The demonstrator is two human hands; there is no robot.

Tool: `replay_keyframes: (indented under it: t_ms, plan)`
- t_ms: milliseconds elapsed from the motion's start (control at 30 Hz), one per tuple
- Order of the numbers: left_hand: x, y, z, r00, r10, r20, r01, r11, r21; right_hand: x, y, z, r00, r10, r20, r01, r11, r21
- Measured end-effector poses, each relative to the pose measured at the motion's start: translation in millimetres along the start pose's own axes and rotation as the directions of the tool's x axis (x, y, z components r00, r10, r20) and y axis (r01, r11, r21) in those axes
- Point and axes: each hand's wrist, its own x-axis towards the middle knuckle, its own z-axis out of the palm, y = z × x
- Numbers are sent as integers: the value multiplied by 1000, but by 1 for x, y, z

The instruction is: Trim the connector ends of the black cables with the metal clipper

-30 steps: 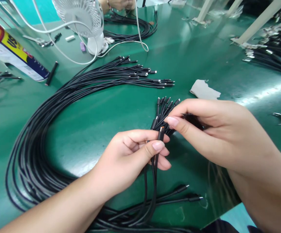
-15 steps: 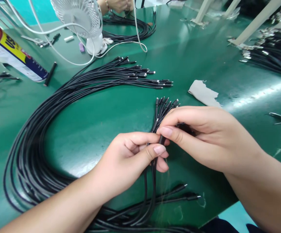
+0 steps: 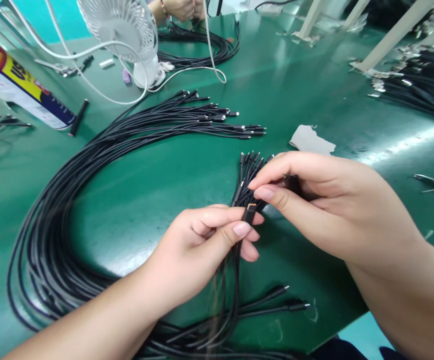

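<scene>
Between its thumb and forefinger, my left hand [image 3: 205, 240] pinches the black plug of a USB cable [image 3: 249, 214], its metal end pointing up. The cable runs down from the fingers to the bundle below. Just above and to the right of the plug is my right hand [image 3: 314, 205], thumb and forefinger tips close together and apart from the plug. A dark thing [image 3: 292, 183] shows inside its curled fingers, too hidden to name. Behind the hands, several black cable ends [image 3: 252, 162] fan out on the green table [image 3: 157, 175].
A long looped bundle of black cables [image 3: 48, 215] curves around the left. Behind it stand a white fan [image 3: 127, 35] and a leaning spray can [image 3: 25, 82]. A torn grey scrap [image 3: 310, 140] and metal tweezers [image 3: 432, 182] lie rightward. Another person's hands [image 3: 181, 9] are at the back.
My right hand has drawn up and slightly right, off the plug, so its metal end now shows. My left hand keeps its pinch almost in place.
</scene>
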Motion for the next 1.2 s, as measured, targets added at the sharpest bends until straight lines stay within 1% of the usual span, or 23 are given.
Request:
replay_keyframes:
  t_ms: [167, 300, 400, 500, 600, 700, 800, 967, 1100, 1200]
  plan:
    - [-2, -1, -1, 998, -50, -32, 49, 998, -43, -2, 2, 0, 999, -14, -49, 14, 1000, 11]
    - [-4, -5, -1, 997, -58, -45, 53, 994, -91, -4, 0, -3, 999, -36, 28, 36, 999, -2]
    - [-3, -7, -2, 997, -40, -59, 30, 988, -153, -5, -3, -4, 997, -69, 46, 73, 991, -112]
    - [-2, -7, -2, 996, -54, -77, 39, 982, -186, -7, -4, -3, 992, -120, 34, 125, 968, -217]
    - [-1, -6, -1, 993, -72, -89, 54, 980, -189, -10, -4, -2, 990, -137, 15, 136, 961, -239]
    - [-2, -5, 0, 996, -59, -70, 45, 981, -188, -13, -3, -4, 989, -146, 19, 146, 958, -246]
    - [-2, -5, -1, 997, -52, -48, 42, 982, -184, -13, -2, -5, 984, -171, 55, 180, 950, -255]
    - [-1, -2, 0, 997, -76, -24, 68, 972, -224, -9, 4, -2, 985, -141, 101, 162, 954, -253]
    - [-1, -4, 0, 998, -54, -12, 50, 971, -236, -5, 8, 0, 985, -147, 89, 166, 949, -267]
    - [-2, -5, -1, 1000, 2, 0, -2, 983, -183, -3, 12, 1, 987, -148, 58, 158, 945, -286]
